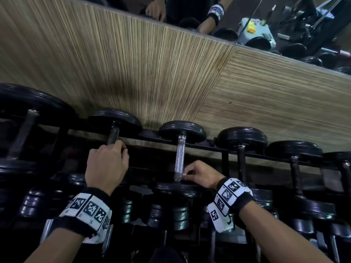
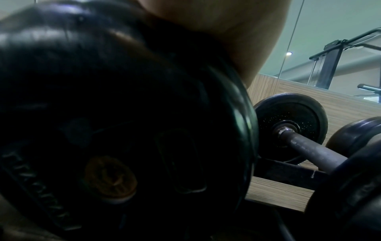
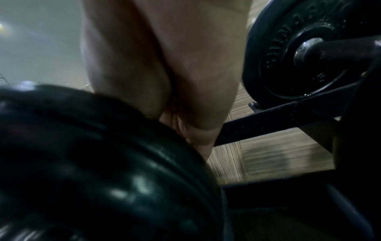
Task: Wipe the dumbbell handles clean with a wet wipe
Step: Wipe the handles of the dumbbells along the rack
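Note:
Black-plated dumbbells lie in a row on a dark rack (image 1: 224,149). My left hand (image 1: 112,160) grips the dark handle (image 1: 113,135) of the second dumbbell from the left, just below its far plate (image 1: 115,120). My right hand (image 1: 191,172) sits at the near end of the neighbouring chrome handle (image 1: 180,156), fingers curled against it. A sliver of white, the wet wipe (image 1: 184,174), shows between them. In the wrist views each palm (image 2: 216,24) (image 3: 164,65) hovers over a close black plate (image 2: 123,114) (image 3: 92,163); the fingers are hidden.
More dumbbells (image 1: 241,139) continue to the right, and a lower tier (image 1: 178,215) lies below my wrists. A striped wooden wall panel (image 1: 152,63) rises behind the rack, with a mirror (image 1: 284,25) above it reflecting my hands and gym machines.

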### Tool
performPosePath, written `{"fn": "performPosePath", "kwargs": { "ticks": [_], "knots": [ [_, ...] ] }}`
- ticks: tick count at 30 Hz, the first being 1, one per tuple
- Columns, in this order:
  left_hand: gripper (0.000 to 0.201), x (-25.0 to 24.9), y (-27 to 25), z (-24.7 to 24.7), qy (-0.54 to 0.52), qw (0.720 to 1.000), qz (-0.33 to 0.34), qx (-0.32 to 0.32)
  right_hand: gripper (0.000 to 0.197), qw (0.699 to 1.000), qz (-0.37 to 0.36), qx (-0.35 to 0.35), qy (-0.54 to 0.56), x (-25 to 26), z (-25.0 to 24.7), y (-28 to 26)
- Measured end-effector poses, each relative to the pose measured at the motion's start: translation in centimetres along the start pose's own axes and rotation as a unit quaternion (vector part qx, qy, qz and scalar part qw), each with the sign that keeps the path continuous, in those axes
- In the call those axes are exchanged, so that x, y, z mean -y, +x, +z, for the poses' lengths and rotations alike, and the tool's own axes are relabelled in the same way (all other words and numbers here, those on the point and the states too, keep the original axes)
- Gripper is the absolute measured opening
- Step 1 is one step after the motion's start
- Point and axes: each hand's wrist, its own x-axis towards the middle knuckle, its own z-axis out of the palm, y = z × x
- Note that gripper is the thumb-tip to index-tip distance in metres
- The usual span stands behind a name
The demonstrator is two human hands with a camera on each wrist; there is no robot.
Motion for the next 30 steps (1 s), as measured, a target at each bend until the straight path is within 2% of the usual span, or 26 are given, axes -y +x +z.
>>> {"fn": "performPosePath", "kwargs": {
  "ticks": [8,15,19,21,23,25,27,30],
  "knots": [
    [0.011,-0.4,-0.1,-0.1,0.004,1.000,0.004,0.000,0.017,0.999,-0.021,-0.016,-0.038,0.3,-0.9,-1.6],
    [0.012,-0.4,-0.1,0.0,0.002,1.000,0.002,-0.003,0.024,0.990,-0.050,0.054,-0.123,2.8,-2.8,-2.7],
    [0.011,-0.3,-0.2,0.1,0.002,1.000,0.005,-0.007,0.029,0.989,-0.070,0.069,-0.112,4.1,-3.0,-3.4],
    [0.011,-0.3,-0.2,0.1,0.004,1.000,0.007,-0.007,0.027,0.986,-0.100,0.066,-0.118,5.0,-2.6,-3.3],
    [0.011,-0.3,-0.2,0.1,0.005,1.000,0.006,-0.003,0.021,0.973,-0.151,0.038,-0.172,5.7,-2.3,-2.5],
    [0.012,-0.3,-0.2,0.1,0.002,1.000,0.005,0.000,0.023,0.958,-0.173,0.022,-0.229,6.0,-2.3,-1.5],
    [0.011,-0.3,-0.2,0.1,-0.001,1.000,0.005,0.002,0.026,0.951,-0.177,0.051,-0.250,5.9,-2.4,-1.0],
    [0.012,-0.3,-0.3,0.0,0.003,1.000,0.008,0.004,0.023,0.953,-0.191,0.073,-0.224,5.3,-2.2,-1.5]
  ]
}}
